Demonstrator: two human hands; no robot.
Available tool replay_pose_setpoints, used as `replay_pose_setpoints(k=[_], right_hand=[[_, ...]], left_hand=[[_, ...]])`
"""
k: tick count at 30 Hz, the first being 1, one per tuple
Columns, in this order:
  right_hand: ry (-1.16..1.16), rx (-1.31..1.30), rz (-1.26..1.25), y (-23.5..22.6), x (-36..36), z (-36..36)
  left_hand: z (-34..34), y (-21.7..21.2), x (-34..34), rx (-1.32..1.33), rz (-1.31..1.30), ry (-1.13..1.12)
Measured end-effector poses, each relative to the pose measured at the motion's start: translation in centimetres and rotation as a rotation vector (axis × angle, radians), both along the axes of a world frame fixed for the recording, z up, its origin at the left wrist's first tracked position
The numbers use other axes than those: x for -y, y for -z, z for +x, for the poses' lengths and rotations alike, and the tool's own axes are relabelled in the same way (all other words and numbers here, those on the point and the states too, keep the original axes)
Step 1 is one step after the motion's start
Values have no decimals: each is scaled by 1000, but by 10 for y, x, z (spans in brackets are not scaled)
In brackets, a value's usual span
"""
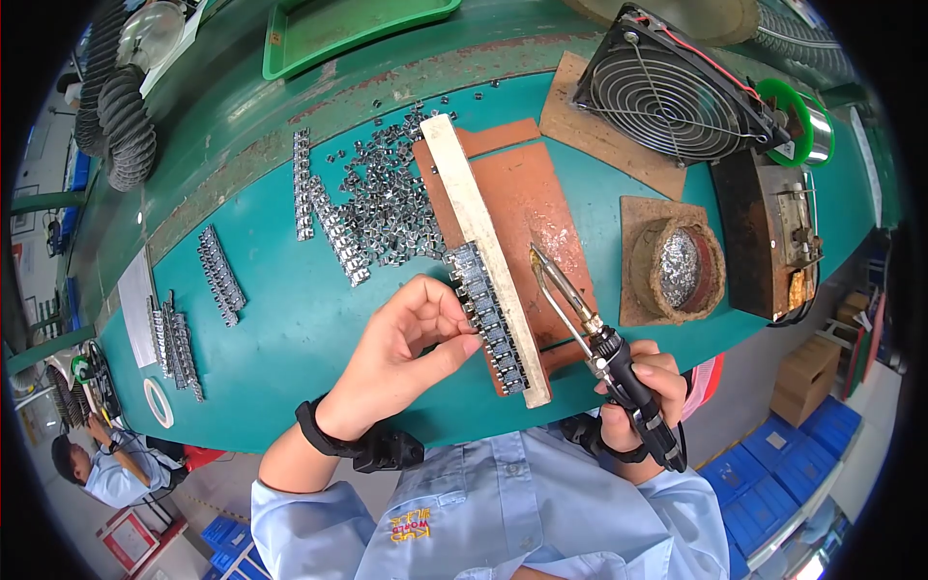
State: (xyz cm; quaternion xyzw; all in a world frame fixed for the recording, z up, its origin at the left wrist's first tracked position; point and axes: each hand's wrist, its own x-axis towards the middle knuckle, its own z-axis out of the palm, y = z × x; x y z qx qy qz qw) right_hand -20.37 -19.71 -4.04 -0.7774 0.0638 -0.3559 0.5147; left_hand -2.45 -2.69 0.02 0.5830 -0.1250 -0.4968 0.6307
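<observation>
Soldering step: left hand (411,333) pinches the row of small metal parts (488,314) against the pale bar (483,251); right hand (643,391) clamps the soldering iron (580,314), tip seemingly just beside the row. Next calls for a steady touch.

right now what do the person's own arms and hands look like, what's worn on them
Both hands are bare, with no gloves. The left hand has a black strap around the wrist with a chunky black block attached on its underside. The right hand wears a similar black wrist strap. Both arms come out of short light blue shirt sleeves, and the shirt front carries a small yellow and red embroidered mark.
</observation>
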Motion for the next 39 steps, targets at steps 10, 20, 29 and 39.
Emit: replay_pose_setpoints(k=[10, 20, 29, 39], right_hand=[[-46, 53, 21, 2, 3, -2], [-100, 63, 46, -9, 8, -22], [-226, 24, -103, -24, 9, -10], [-212, 10, -76, -24, 6, -7]], left_hand=[[1, 2, -1, -94, -23, -8], [2, 6, -2, -136, -46, -37], [1, 7, -3, -140, -66, -50], [1, 9, -4, -155, -68, -57]])
